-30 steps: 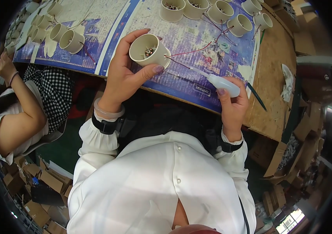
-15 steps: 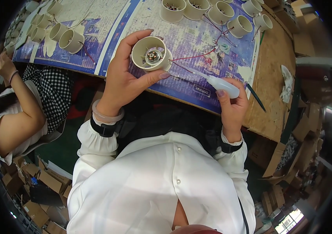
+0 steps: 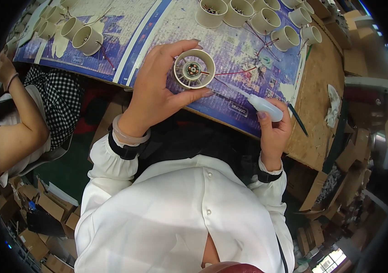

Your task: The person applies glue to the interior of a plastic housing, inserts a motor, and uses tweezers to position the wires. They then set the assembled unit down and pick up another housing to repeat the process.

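My left hand [image 3: 157, 88] is closed round a cream plastic cylinder housing [image 3: 180, 81], thumb at its near side and fingers at its far side. Its open end faces me, showing a small round motor core with copper windings [image 3: 193, 69] held by thin spokes. A red wire [image 3: 232, 73] runs from the housing to the right. In my right hand [image 3: 277, 125] is a small translucent squeeze bottle [image 3: 267, 108], tilted, its thin nozzle pointing up and left toward the housing. The nozzle tip lies near the wires, apart from the motor core.
More cream housings with wires stand at the back right [image 3: 265, 21] and back left [image 3: 87, 40] of the cardboard-covered table [image 3: 132, 43]. A dark green pen-like stick [image 3: 298, 120] and crumpled white tissue [image 3: 333, 107] lie at the right. Another person [image 3: 18, 118] sits at my left.
My left hand has moved slightly right and turned the housing so its opening faces me more squarely. The bottle in my right hand has shifted slightly right and down.
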Demonstrator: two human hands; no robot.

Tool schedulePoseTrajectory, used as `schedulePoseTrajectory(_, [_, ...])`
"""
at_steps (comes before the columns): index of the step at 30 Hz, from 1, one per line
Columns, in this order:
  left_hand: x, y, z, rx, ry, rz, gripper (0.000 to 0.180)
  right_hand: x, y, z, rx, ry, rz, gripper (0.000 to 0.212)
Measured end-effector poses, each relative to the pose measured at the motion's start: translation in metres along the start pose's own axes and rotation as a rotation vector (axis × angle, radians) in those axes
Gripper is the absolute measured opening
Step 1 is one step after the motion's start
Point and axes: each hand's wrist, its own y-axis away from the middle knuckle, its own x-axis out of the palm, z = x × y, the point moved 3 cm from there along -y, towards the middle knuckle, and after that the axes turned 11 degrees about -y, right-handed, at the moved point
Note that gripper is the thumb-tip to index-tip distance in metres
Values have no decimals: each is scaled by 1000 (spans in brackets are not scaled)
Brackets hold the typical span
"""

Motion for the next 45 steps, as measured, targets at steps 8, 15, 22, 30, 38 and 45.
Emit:
schedulePoseTrajectory(8, [2, -2, -2, 15, 15, -19, 72, -2, 0, 1, 13, 47, -3, 26])
schedulePoseTrajectory(15, [1, -3, -3, 63, -23, -45, 71, -7, 1, 1, 34, 30, 1, 28])
schedulePoseTrajectory(22, [2, -3, -3, 51, -16, -54, 70, -8, 3, 2, -21, 90, -8, 28])
schedulePoseTrajectory(30, [4, -5, -3, 90, -13, -112, 68, -4, 4, 10, -114, 206, 22, 27])
schedulePoseTrajectory(38, [7, -3, -2, 86, -10, -102, 69, -6, 8, 14, -217, 372, 49, 28])
schedulePoseTrajectory(45, [7, -2, -1, 72, -2, -95, 69, 0, 7, 23, -407, 539, 58, 36])
